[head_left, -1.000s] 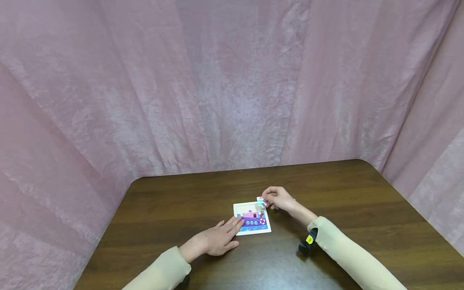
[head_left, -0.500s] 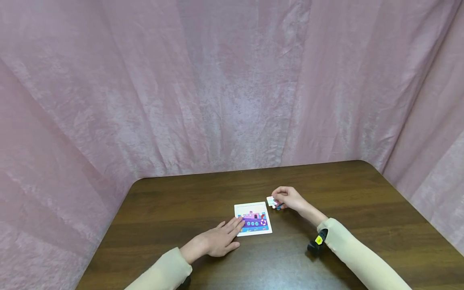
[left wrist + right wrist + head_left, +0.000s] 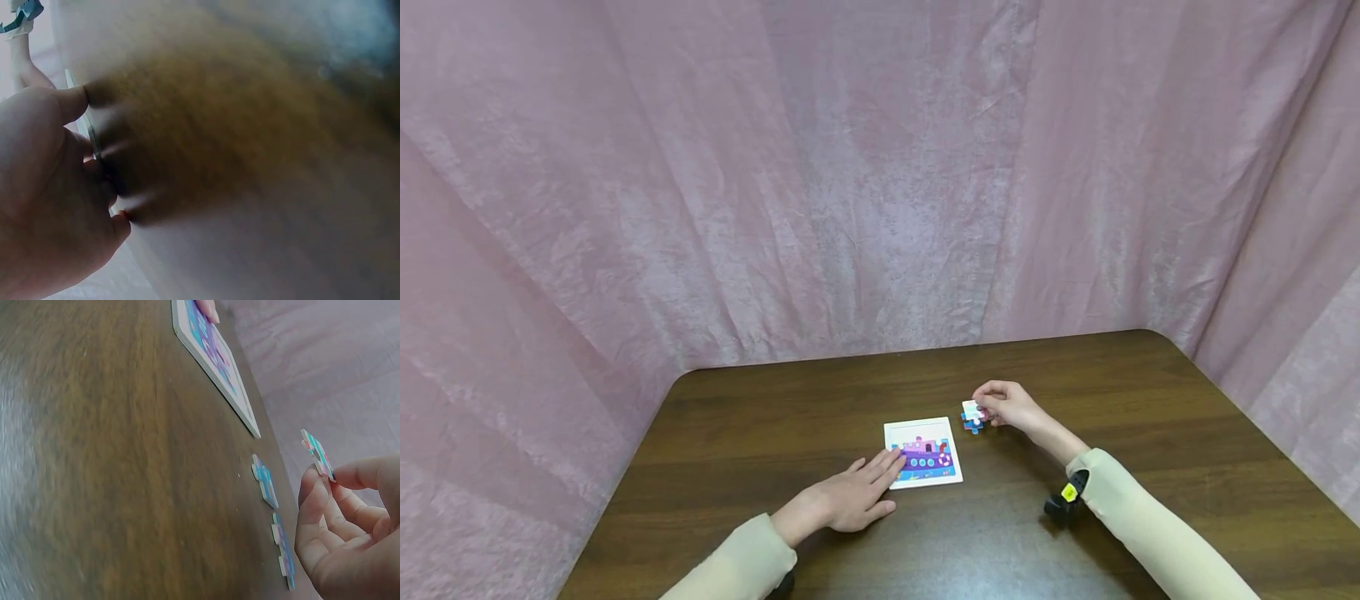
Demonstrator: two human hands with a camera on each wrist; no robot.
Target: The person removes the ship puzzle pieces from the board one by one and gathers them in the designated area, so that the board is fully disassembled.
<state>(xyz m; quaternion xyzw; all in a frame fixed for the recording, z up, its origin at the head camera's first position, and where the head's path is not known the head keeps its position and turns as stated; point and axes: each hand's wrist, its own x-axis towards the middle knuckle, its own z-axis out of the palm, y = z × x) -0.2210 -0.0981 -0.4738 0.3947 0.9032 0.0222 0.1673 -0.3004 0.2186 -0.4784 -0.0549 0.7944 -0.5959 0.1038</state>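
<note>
A white-framed puzzle board [image 3: 923, 480] with a purple ship picture lies flat on the table, its upper part white and bare. My left hand [image 3: 852, 497] rests with straight, spread fingers on the board's left edge. Right of the board, my right hand [image 3: 1013, 410] pinches a puzzle piece [image 3: 973, 409] between thumb and fingers. In the right wrist view the pinched piece [image 3: 318, 455] shows teal and pink and is held above the table. Two loose pieces, one blue [image 3: 265, 481] and one blue and pink [image 3: 283, 551], lie between board and hand.
The brown wooden table [image 3: 760, 417] has its far edge against a pink curtain [image 3: 880, 183]. A dark wrist strap with a camera [image 3: 1062, 506] is on the right forearm, above the table's right half.
My right hand has moved right, away from the board's upper right corner, still pinching its piece. A blue piece now shows on the table below it. My left hand has stayed put.
</note>
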